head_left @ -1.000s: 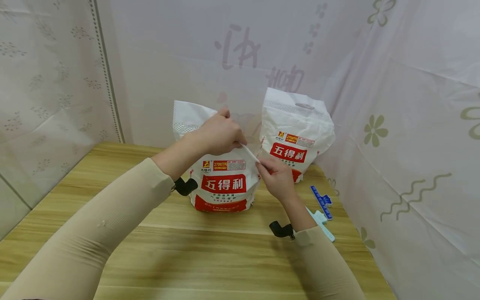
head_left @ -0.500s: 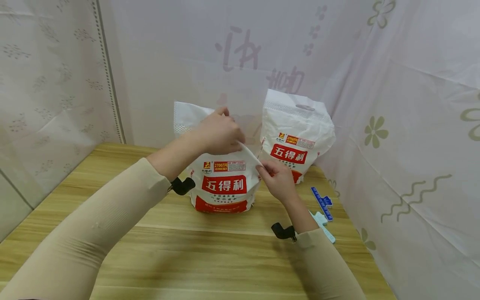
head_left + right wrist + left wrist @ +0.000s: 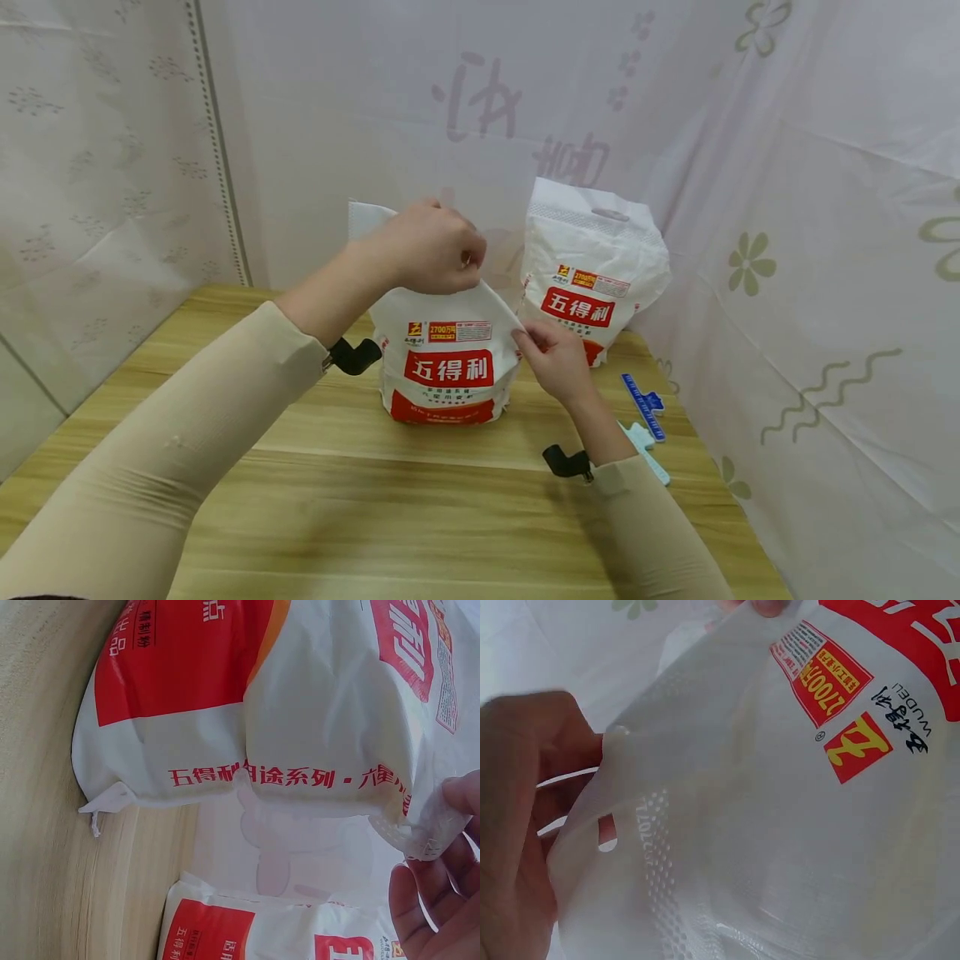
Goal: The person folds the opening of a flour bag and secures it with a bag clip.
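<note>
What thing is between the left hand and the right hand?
A slanting edge of the front white bag runs from the left hand to the right hand; the head view shows it.

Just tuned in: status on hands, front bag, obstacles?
Left hand grips front bag; right hand pinches its upper corner. Front bag upright. Blue clip, teal clip lie aside.
</note>
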Demonstrator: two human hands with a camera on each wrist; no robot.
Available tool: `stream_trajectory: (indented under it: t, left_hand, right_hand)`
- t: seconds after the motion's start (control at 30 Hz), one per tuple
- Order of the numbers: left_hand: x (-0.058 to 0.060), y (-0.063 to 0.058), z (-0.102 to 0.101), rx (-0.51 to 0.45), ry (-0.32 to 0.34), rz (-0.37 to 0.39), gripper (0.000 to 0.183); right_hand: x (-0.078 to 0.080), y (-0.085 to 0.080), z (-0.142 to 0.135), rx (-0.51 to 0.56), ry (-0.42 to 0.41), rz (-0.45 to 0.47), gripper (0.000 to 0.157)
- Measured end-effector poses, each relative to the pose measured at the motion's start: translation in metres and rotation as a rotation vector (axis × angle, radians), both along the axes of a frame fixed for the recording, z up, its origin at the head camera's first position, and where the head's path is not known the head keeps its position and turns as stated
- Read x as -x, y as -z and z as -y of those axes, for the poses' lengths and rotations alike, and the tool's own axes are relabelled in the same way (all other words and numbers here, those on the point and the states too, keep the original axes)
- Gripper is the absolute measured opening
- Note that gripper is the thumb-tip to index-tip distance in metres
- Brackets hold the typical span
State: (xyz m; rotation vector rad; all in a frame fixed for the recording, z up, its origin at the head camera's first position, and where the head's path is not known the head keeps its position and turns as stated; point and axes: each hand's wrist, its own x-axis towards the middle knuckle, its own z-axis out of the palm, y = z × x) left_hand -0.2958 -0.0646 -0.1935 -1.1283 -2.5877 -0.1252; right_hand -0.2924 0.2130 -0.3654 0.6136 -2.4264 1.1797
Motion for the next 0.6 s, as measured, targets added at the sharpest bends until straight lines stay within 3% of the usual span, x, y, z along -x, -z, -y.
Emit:
stream_trajectory:
  t: [0.27, 0.5, 0.6]
  left_hand:
    - [0.003, 0.003, -0.005, 0.031, 0.018, 0.021, 0.018]
    - [0.003, 0.004, -0.015, 0.097, -0.032, -0.02, 0.02]
    - [0.002, 0.001, -0.014, 0.081, -0.041, -0.004, 0.019]
  right_hand:
    - [0.001, 0.001, 0.0, -0.002, 0.0, 0.007, 0.022]
    - [0.002, 0.002, 0.0, 0.005, 0.006, 0.012, 0.022]
    - [0.002, 0.002, 0.0, 0.007, 0.005, 0.011, 0.022]
